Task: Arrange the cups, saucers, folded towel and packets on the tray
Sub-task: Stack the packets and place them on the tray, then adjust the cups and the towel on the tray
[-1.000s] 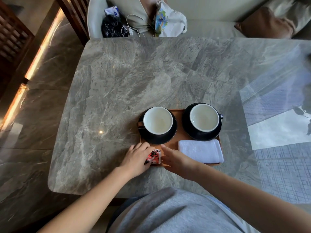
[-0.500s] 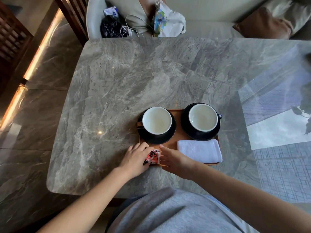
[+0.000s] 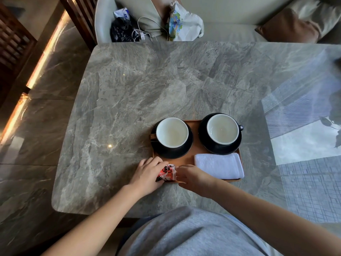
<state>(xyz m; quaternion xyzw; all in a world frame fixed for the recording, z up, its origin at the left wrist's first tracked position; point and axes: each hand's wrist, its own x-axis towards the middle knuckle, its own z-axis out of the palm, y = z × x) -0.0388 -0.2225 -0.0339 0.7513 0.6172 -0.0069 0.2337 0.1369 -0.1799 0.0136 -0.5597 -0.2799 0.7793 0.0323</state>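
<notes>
Packets (image 3: pixel 165 173) are the one piece of this job not yet settled. From the head camera, looking down, I see the wooden tray (image 3: pixel 184 160) on the near part of the marble desk (image 3: pixel 147 89), and most of the arranging looks done.

At the back of the tray the left saucer (image 3: pixel 171 153) carries the left cup (image 3: pixel 172 132), handle turned to the left. Just beside it the right saucer (image 3: pixel 221 150) carries the right cup (image 3: pixel 222 129), handle to the right. Both cups sit upright and look empty. Both saucers overhang the tray's edges a little. The folded towel (image 3: pixel 219 165) lies flat in the near right part of the tray, just in front of the right saucer.

The packets are at the tray's near left corner, in front of the left saucer and apart from the towel, propped up between my hands. I can make out one red-and-white wrapper; how many there are I cannot tell. My left hand (image 3: pixel 148 174) is curled round their left side. My right hand (image 3: pixel 193 177) comes in from the right and, as far as I can tell, pinches their right edge between forefinger and thumb.

I judge that what is left is to lay the packets down neatly in that free corner and let go.
</notes>
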